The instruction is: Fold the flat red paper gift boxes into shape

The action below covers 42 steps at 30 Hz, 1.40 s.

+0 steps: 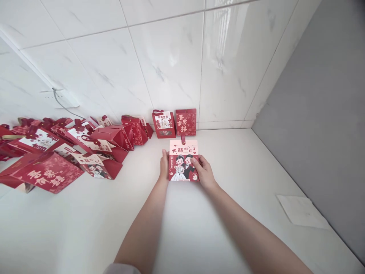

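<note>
Between my two hands is a red and pink gift box [184, 167], its front printed with a cartoon bride and groom and a dark red ribbon loop on top. My left hand [164, 165] presses along its left side, thumb up and the other fingers mostly hidden behind. On the right edge my right hand [205, 171] grips it, thumb on the front. Just behind it, two more boxes stand against the wall: a red box with a white label and ribbon [164, 125], and a plain-topped red box with pale lettering [186, 121].
Many red gift boxes [54, 171] crowd the left of the white table [137, 220], some leaning. A grey cable [61, 102] runs from a wall socket [64, 99] behind them. A white paper sheet [302, 211] lies at right beside a grey panel [322, 114]. A tiled wall [171, 68] bounds the back.
</note>
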Each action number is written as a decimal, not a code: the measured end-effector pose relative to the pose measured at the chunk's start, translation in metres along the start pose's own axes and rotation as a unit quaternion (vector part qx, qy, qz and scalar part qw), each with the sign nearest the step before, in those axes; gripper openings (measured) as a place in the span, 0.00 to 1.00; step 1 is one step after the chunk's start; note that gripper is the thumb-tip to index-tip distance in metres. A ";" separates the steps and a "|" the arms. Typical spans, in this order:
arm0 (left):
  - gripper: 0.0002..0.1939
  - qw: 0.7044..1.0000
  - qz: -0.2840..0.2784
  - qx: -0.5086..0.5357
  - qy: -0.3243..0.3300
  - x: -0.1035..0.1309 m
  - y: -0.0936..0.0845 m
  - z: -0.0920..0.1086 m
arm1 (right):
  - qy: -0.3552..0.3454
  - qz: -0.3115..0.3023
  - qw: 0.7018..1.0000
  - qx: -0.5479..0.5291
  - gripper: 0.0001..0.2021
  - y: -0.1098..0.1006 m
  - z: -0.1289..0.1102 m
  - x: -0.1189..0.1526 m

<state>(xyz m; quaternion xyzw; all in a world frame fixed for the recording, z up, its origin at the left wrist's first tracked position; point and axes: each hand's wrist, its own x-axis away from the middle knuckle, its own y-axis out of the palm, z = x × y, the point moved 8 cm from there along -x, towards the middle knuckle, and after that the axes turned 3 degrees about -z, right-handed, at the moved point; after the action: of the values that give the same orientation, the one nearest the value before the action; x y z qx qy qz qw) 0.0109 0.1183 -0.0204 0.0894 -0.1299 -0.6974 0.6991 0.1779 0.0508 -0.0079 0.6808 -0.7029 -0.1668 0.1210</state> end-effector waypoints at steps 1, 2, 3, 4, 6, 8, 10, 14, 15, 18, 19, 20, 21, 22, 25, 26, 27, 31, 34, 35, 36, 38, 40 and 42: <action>0.32 1.000 0.008 0.012 0.001 -0.002 -0.001 0.001 | -0.013 0.008 1.000 0.011 0.19 -0.001 0.000 -0.001; 0.34 1.000 0.011 0.029 0.004 -0.004 -0.002 0.002 | -0.027 0.019 0.999 0.025 0.20 -0.002 -0.001 -0.001; 0.36 0.999 0.003 0.044 0.010 -0.005 0.000 0.003 | -0.043 0.035 0.998 0.043 0.20 -0.004 -0.002 0.000; 0.37 0.998 -0.017 0.052 0.022 -0.006 0.004 0.004 | -0.059 0.055 0.995 0.066 0.21 -0.007 -0.004 0.000; 0.37 0.995 -0.076 0.025 0.059 -0.004 0.016 0.008 | -0.095 0.095 0.983 0.126 0.23 -0.012 -0.009 0.001; 0.33 0.985 -0.124 -0.051 0.104 0.000 0.028 0.011 | -0.125 0.125 0.965 0.192 0.27 -0.016 -0.014 0.000; 0.30 0.970 -0.133 -0.142 0.144 0.004 0.035 0.012 | -0.136 0.132 0.950 0.248 0.30 -0.020 -0.016 -0.005; 0.30 0.943 -0.124 -0.257 0.170 0.011 0.032 0.015 | -0.122 0.033 0.941 0.314 0.32 -0.023 -0.014 -0.015; 0.30 0.940 -0.128 -0.266 0.169 0.014 0.030 0.017 | -0.122 -0.004 0.935 0.332 0.34 -0.023 -0.014 -0.014; 0.31 0.934 -0.163 -0.276 0.159 0.025 0.024 0.020 | -0.135 -0.091 0.911 0.379 0.41 -0.019 -0.014 -0.007; 0.32 0.933 -0.176 -0.277 0.149 0.028 0.021 0.020 | -0.136 -0.103 0.905 0.390 0.42 -0.019 -0.014 -0.004; 0.33 0.932 -0.186 -0.279 0.138 0.031 0.019 0.020 | -0.134 -0.109 0.901 0.399 0.43 -0.019 -0.014 -0.002; 0.33 0.931 -0.193 -0.282 0.126 0.033 0.016 0.020 | -0.130 -0.112 0.899 0.403 0.43 -0.019 -0.014 0.000; 0.33 0.931 -0.194 -0.286 0.115 0.034 0.013 0.021 | -0.123 -0.117 0.899 0.403 0.42 -0.018 -0.013 0.002; 0.31 0.932 -0.176 -0.300 0.103 0.034 0.005 0.026 | -0.116 -0.148 0.904 0.384 0.40 -0.014 -0.016 0.009; 0.32 0.933 -0.169 -0.302 0.102 0.033 0.002 0.028 | -0.118 -0.162 0.903 0.381 0.39 -0.012 -0.017 0.012; 0.32 0.933 -0.161 -0.304 0.103 0.032 0.000 0.029 | -0.120 -0.176 0.900 0.380 0.39 -0.010 -0.018 0.014; 0.31 0.936 -0.126 -0.302 0.126 0.030 -0.006 0.029 | -0.143 -0.152 0.894 0.396 0.39 -0.010 -0.021 0.015; 0.37 0.944 -0.105 -0.284 0.135 0.029 -0.008 0.022 | -0.184 -0.023 0.894 0.409 0.41 -0.023 -0.030 0.013; 0.40 0.944 -0.112 -0.279 0.137 0.030 -0.005 0.019 | -0.194 0.007 0.891 0.411 0.41 -0.026 -0.032 0.014; 0.41 0.942 -0.129 -0.275 0.142 0.032 -0.001 0.017 | -0.200 0.019 0.889 0.411 0.40 -0.026 -0.034 0.015; 0.45 0.932 -0.184 -0.270 0.156 0.040 0.013 0.015 | -0.205 -0.004 0.891 0.405 0.38 -0.021 -0.035 0.018; 0.51 0.922 -0.230 -0.263 0.168 0.048 0.025 0.017 | -0.207 -0.065 0.891 0.398 0.33 -0.012 -0.036 0.022; 0.54 0.915 -0.245 -0.270 0.174 0.054 0.030 0.021 | -0.209 -0.133 0.886 0.393 0.29 -0.001 -0.036 0.027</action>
<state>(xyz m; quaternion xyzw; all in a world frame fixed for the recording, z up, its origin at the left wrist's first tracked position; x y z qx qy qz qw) 0.0326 0.0662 0.0120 0.0462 0.2134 -0.8285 0.5158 0.1917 0.0211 0.0233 0.7094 -0.6224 -0.0295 -0.3294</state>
